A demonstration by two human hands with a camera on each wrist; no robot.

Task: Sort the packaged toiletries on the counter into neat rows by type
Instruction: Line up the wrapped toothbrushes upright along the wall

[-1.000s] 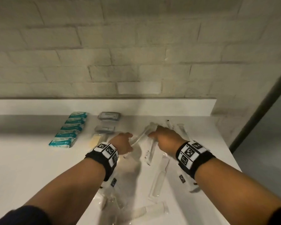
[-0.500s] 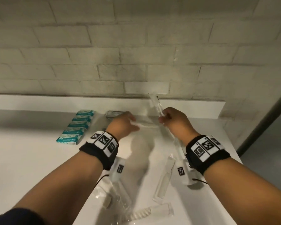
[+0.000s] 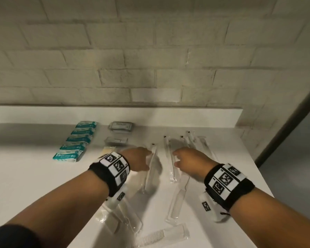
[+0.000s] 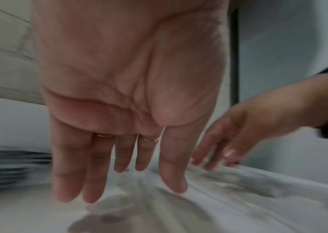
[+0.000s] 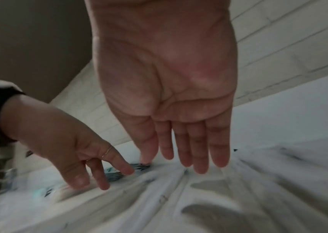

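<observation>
Long clear-wrapped toothbrush packets lie on the white counter [image 3: 34, 176]. One packet [image 3: 151, 167] lies just right of my left hand [image 3: 141, 160], and another [image 3: 169, 158] just left of my right hand [image 3: 179, 158]. Both hands hover low over the counter with straight fingers and hold nothing; the wrist views show my left hand [image 4: 119, 181] and my right hand [image 5: 187, 159] empty. More toothbrush packets [image 3: 195, 142] lie at the back right. Wrapped combs [image 3: 178, 197] [image 3: 159, 237] lie nearer me.
A row of teal-and-white packets [image 3: 75, 142] runs down the back left. Two grey flat packets [image 3: 121, 126] [image 3: 116, 140] and a pale yellow one [image 3: 107, 150] sit beside it. A brick wall backs the counter; its right edge [image 3: 254, 167] drops off.
Both hands held toothbrush packets lifted above the counter half a second ago; now the packets lie flat and both hands have let go and dropped lower.
</observation>
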